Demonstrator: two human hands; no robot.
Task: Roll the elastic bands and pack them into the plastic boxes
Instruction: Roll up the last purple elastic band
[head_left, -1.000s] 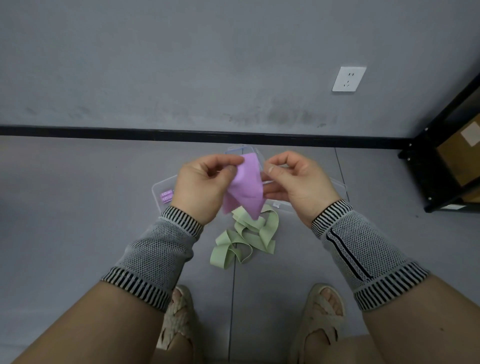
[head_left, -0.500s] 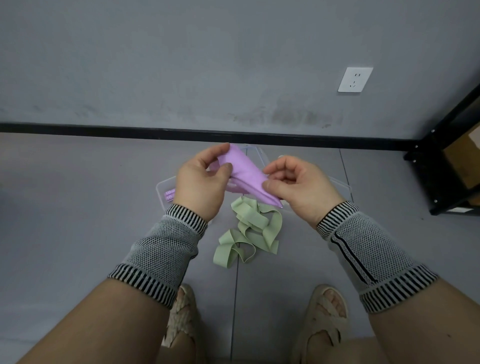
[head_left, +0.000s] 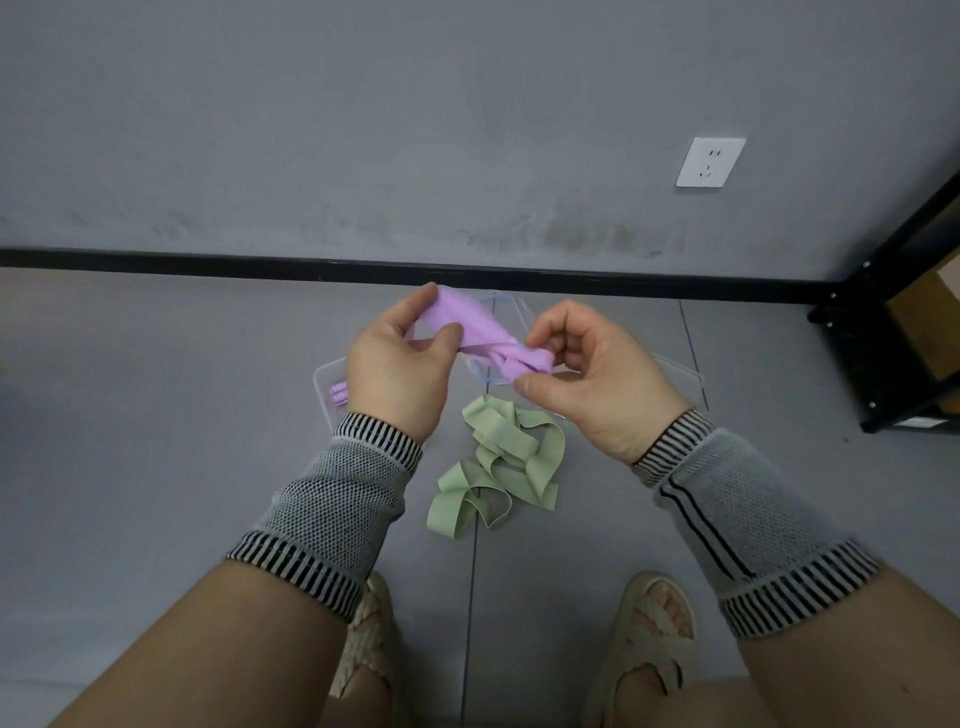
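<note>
A purple elastic band (head_left: 480, 332) is stretched between both hands above the floor. My left hand (head_left: 397, 366) pinches its upper left end between thumb and fingers. My right hand (head_left: 582, 369) pinches the lower right end, which is bunched and partly rolled. Below the hands a green elastic band (head_left: 498, 460) lies in loose loops on the floor. Clear plastic boxes (head_left: 324, 387) sit on the floor behind the hands, mostly hidden; a purple labelled item shows in the left one. A box edge (head_left: 680, 371) shows right of my right hand.
A black skirting strip (head_left: 208, 262) runs along the grey wall, with a white socket (head_left: 709, 162) above. A black metal shelf (head_left: 883, 332) with cardboard boxes stands at the right. My sandalled feet (head_left: 649, 639) are at the bottom.
The purple band went from hanging as a flat fold to being drawn out slantwise between the hands; its right end is now bunched in my right hand. The green band has not moved.
</note>
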